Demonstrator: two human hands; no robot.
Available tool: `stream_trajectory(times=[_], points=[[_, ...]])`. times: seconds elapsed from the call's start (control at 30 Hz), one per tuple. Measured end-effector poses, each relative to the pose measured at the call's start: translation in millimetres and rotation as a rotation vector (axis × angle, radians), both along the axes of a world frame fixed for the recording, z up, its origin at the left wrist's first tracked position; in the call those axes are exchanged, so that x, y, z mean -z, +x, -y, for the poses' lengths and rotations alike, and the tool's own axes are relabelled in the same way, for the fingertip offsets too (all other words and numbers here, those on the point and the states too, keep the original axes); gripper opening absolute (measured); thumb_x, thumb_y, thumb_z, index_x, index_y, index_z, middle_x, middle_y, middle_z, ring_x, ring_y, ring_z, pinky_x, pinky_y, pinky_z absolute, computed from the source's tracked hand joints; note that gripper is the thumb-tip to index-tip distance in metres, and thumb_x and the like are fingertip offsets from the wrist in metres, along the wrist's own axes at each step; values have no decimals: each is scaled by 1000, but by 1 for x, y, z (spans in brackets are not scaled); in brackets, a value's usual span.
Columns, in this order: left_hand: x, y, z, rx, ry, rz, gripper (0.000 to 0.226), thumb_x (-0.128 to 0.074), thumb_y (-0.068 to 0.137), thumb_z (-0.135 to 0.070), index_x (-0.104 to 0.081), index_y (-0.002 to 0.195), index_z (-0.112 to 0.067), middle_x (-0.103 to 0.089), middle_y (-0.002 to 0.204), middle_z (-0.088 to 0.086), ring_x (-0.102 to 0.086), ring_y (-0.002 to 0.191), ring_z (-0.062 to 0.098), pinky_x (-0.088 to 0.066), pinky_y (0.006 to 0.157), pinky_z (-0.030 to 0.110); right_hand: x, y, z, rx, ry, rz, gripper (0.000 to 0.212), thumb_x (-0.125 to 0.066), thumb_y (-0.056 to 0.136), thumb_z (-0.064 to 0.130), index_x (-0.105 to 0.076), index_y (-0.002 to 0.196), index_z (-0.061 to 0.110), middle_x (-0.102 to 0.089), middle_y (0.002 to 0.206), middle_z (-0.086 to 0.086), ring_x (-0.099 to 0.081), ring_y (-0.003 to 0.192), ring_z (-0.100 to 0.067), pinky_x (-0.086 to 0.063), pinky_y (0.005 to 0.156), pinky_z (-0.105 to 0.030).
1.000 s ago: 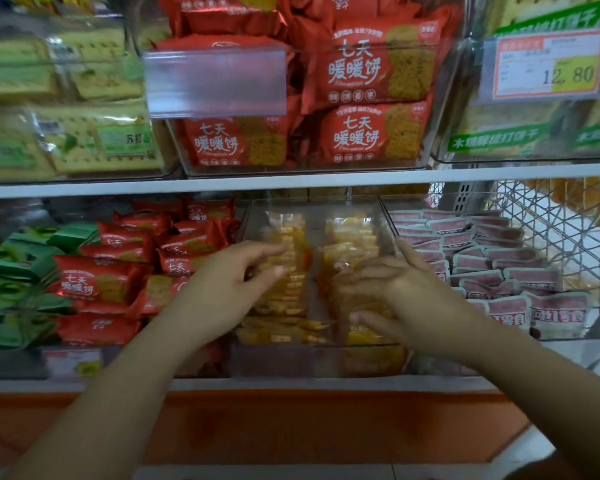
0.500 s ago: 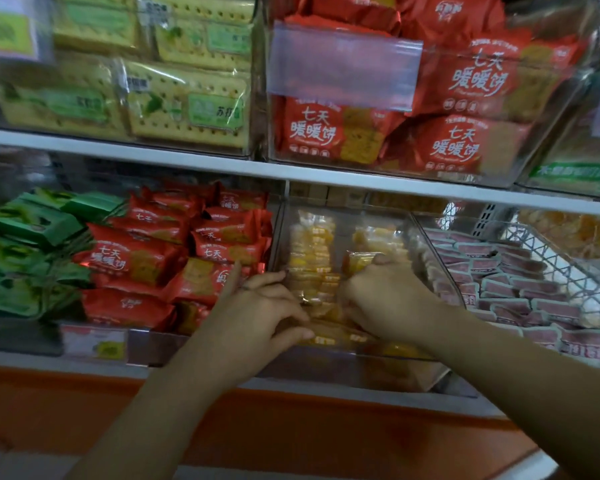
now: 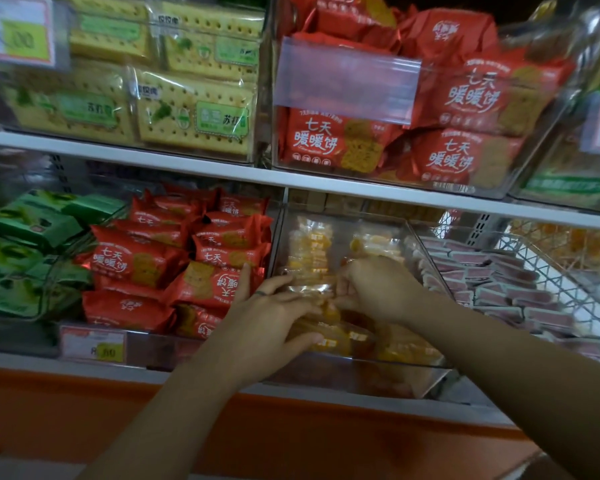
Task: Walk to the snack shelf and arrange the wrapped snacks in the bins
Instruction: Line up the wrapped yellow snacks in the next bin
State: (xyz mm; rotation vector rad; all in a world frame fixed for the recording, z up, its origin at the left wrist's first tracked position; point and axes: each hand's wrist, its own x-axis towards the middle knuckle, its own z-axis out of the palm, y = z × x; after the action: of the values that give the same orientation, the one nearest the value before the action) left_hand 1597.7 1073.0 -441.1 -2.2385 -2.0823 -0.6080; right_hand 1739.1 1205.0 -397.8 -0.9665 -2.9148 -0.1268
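my left hand [image 3: 274, 317] and right hand [image 3: 378, 289] meet over the clear bin [image 3: 426, 261] at the middle of the lower snack shelf [image 3: 326, 187], where the yellow wrapped snacks [image 3: 309, 251] lie in two rows running from near to far. my left hand lies flat on the near packets with its fingers spread and fairly straight, the thumb against the near end of the pile; a thin ring [image 3: 261, 293] shows on one finger, and the outermost finger reaches over toward the red biscuit packs [image 3: 139, 261] in the bin just to the left. my right hand is curled, its fingertips pinching a clear wrapper of the yellow snacks where the two hands touch. green packs [image 3: 21, 237] fill the far-left bin, and maroon packs [image 3: 492, 282] fill the bin to the right, beside a white wire basket [image 3: 551, 268]. on the shelf above stand soda crackers [image 3: 187, 112] and larger red biscuit bags [image 3: 326, 140]. a price tag [image 3: 92, 344] hangs on the near edge at left.
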Motion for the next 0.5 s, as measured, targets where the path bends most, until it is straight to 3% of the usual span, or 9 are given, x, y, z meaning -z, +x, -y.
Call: stream_trajectory(times=[0.13,0.23,0.37,0.5], points=[[0,0,-1,-9,-12,-29,47,-47,86,-60,-48,129,-40,-50,135,-20,-6,141,0,24,109,49,-20,19,11,-27,-166,-141,24,-69,74,52,-65,82,29,-66,79,16,-61,80,0,-45,76,-22],[0,-1,-2,-23,-15,-21,55,-50,86,-59,-39,135,-37,-49,136,-15,-4,142,1,23,110,49,-24,34,23,-123,-195,3,19,-69,78,43,-69,92,31,-67,82,21,-54,77,13,-36,79,-14],[-2,-2,-4,-33,-19,3,66,-53,83,-60,-28,139,-37,-53,128,-22,-2,141,0,26,108,48,-5,34,26,-149,-14,153,20,-57,85,34,-65,104,34,-68,101,18,-56,102,-3,-28,99,-27],[-3,-4,-1,-55,-8,3,73,-55,81,-61,-23,142,-37,-52,132,-18,-1,143,4,26,108,50,-3,22,28,-115,43,5,17,-54,89,35,-67,98,32,-70,94,8,-61,98,-18,-41,93,-31]])
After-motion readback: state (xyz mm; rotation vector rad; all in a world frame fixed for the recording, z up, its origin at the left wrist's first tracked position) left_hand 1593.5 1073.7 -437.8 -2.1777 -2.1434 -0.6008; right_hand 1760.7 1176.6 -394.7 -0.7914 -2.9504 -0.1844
